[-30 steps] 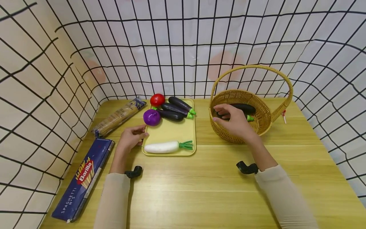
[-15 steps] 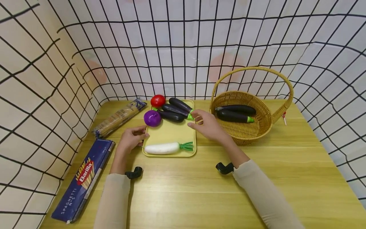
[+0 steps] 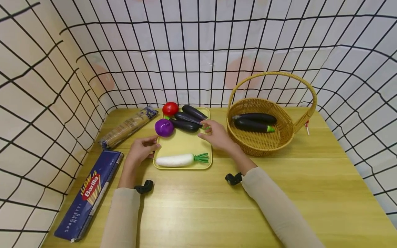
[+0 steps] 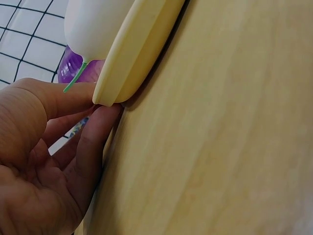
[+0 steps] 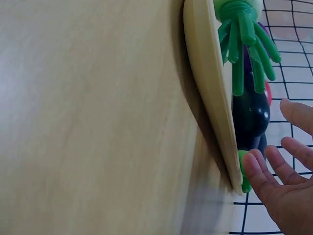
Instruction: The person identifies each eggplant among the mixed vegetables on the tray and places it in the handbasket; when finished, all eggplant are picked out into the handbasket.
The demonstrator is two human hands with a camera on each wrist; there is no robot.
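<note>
A yellow tray [image 3: 183, 145] bears three dark eggplants [image 3: 186, 126], a red tomato [image 3: 170, 109], a purple onion [image 3: 164, 127] and a white radish [image 3: 175, 160] with green leaves. My left hand [image 3: 142, 150] pinches the tray's left rim, thumb on top and fingers below, as the left wrist view shows. My right hand [image 3: 216, 135] is over the tray's right edge at the eggplants' green stem ends. In the right wrist view its fingers [image 5: 259, 169] are spread beside a green stem [image 5: 244, 171], with nothing gripped. The hand partly hides the stems in the head view.
Right of the tray stands a wicker basket [image 3: 260, 140] with a tall handle [image 3: 279, 73] and two eggplants [image 3: 252, 125] inside. A blue spaghetti box [image 3: 90, 194] and a clear pasta packet [image 3: 128, 127] lie at left. A lollipop [image 3: 307, 127] lies behind the basket's right side.
My right hand has moved left from over the basket to the eggplants on the tray, leaving the basket's two eggplants in plain view. The left hand has stayed at the tray rim.
</note>
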